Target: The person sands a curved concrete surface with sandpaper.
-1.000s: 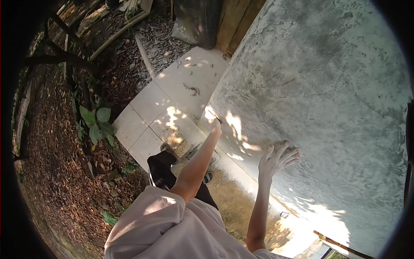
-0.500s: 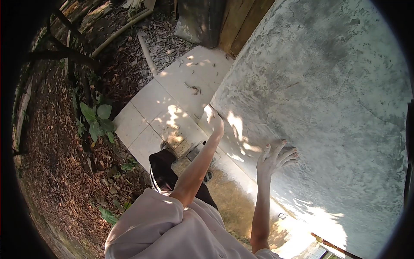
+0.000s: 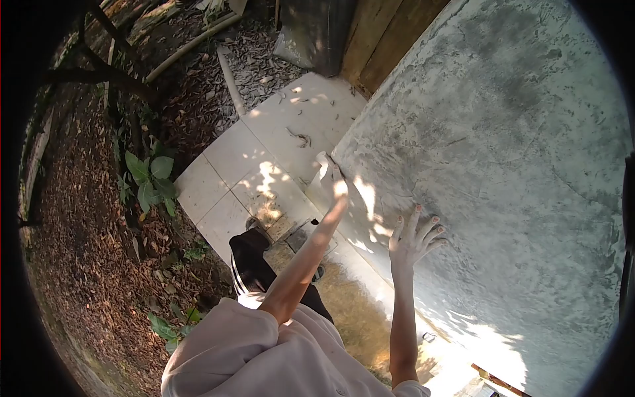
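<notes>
A large grey-white mottled wall (image 3: 503,152) with a rough, smeared finish fills the right side. My left hand (image 3: 337,185) is at the wall's left edge, its fingers bent near the corner. Something pale shows at its fingertips, but I cannot make out what it is or whether it is only dust on the fingers. Farther right, my right hand (image 3: 410,245) lies against the lower part of the wall with the fingers spread and nothing in them. Whitish dust coats the fingers of this hand.
Pale floor tiles (image 3: 231,155) run along the wall, with dry leaves on them. A leafy plant (image 3: 149,175) grows beside the tiles amid leaf litter. A dark container (image 3: 311,33) and wooden boards (image 3: 390,40) stand at the top.
My left hand has shifted slightly up at the wall's edge, its fingers reaching more upward. My right hand has moved a little left and its fingers point more upward. The view has tilted slightly.
</notes>
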`<action>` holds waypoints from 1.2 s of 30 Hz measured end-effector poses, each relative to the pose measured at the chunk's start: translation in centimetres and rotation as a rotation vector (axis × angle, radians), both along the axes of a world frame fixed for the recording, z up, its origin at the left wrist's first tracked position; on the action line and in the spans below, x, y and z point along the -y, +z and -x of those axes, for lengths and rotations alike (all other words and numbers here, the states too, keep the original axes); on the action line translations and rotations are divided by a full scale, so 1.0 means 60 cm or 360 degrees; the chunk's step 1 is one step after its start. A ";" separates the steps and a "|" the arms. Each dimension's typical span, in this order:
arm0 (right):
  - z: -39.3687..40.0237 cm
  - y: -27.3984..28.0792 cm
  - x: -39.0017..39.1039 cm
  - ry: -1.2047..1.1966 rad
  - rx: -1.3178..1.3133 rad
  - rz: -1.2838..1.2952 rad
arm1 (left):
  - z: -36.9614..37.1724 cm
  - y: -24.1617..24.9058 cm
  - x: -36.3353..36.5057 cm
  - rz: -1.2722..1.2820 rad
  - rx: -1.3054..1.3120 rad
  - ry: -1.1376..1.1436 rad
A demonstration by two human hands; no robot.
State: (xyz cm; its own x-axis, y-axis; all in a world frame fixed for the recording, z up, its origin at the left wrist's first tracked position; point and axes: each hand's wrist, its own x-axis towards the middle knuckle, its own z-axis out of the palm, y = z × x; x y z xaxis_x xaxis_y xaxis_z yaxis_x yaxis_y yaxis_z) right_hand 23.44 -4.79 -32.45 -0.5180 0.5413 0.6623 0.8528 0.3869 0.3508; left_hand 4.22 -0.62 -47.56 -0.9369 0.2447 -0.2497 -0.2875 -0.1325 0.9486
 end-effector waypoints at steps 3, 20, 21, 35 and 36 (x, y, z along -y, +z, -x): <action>-0.004 0.001 0.002 0.0029 -0.0043 0.0055 | -0.018 0.037 -0.001 -0.0264 -0.0061 0.0208; 0.002 0.007 0.009 0.0023 -0.0054 0.0142 | 0.035 0.059 0.049 0.0016 -0.0118 -0.0239; 0.003 0.008 0.009 0.0027 -0.0056 0.0135 | 0.047 0.027 0.047 0.0186 -0.0039 -0.0270; 0.021 0.004 0.015 0.0017 -0.0098 0.0153 | 0.013 0.045 0.038 0.0214 -0.0658 -0.0056; 0.021 0.006 0.018 0.0011 -0.0103 0.0155 | 0.017 0.050 0.042 0.0186 -0.0626 -0.0071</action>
